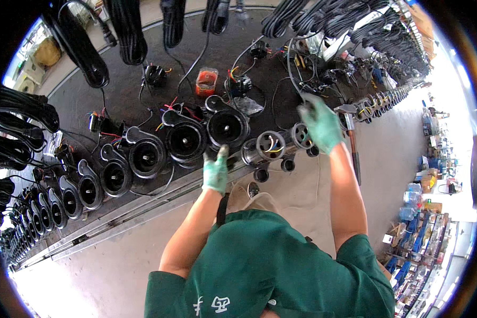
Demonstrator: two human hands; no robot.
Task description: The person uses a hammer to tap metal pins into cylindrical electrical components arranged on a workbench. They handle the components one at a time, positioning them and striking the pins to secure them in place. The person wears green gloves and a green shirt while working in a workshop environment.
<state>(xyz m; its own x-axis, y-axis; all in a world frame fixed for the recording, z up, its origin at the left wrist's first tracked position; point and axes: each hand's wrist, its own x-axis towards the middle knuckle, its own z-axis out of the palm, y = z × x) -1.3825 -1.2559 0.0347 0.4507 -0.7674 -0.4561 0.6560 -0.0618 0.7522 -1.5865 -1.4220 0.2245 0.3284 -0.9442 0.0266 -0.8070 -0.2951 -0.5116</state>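
Note:
Both my hands wear pale green gloves. My left hand (215, 172) is at the workbench's near edge, its fingers up and apart, just below a round black blower-like housing (227, 128); whether the fingertips touch it I cannot tell. Another such housing (186, 141) sits to its left. My right hand (322, 126) is over the bench, blurred, its fingers closed around something small and dark. A dark cable (291, 66) runs down to those fingers. Below and left of this hand lie round grey-black parts (271, 145) with coloured wires inside. A hammer (351, 132) lies right of it, its handle past the edge.
More black housings (90, 192) line the near edge to the left. Bundled black cables (126, 32) hang along the far side. Small motors with coloured wires (155, 76) and an orange-red packet (206, 82) lie on the dark bench top (127, 87). Loaded shelving (424, 238) stands at right.

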